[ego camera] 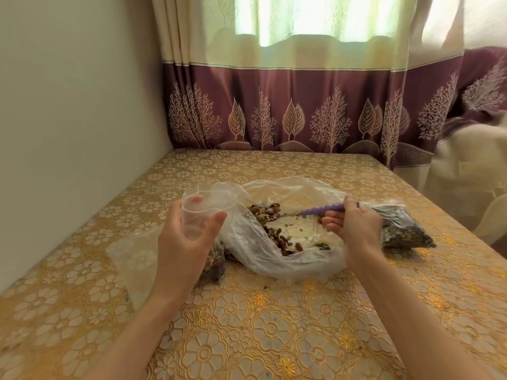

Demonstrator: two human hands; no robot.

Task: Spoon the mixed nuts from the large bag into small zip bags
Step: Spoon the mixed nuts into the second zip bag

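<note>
Head view looks down on a table (274,338) covered in a gold floral cloth that fills the lower half of the frame, with a purple-banded curtain (288,105) across the top and a pale wall (68,105) at upper left. At the centre of the frame lies the large bag (288,259), clear plastic, its mouth spread wide and flattened on the cloth. Mixed nuts (274,231) lie inside it in a brown streak running from the middle of the bag down toward its lower edge. At centre right, just beside the large bag, a filled zip bag (403,229) of darker contents rests on the table. Left of centre, another filled bag (216,264) shows partly behind the left wrist. The left hand (186,234) is raised left of the large bag, fingers and thumb curled round a small zip bag (203,207), holding its mouth open and upright; one fingertip shows through the clear plastic. The right hand (354,223) grips the purple handle of a spoon (315,211), fingers closed under it and thumb on top. The spoon's bowl points left and sits among the nuts in the large bag.
</note>
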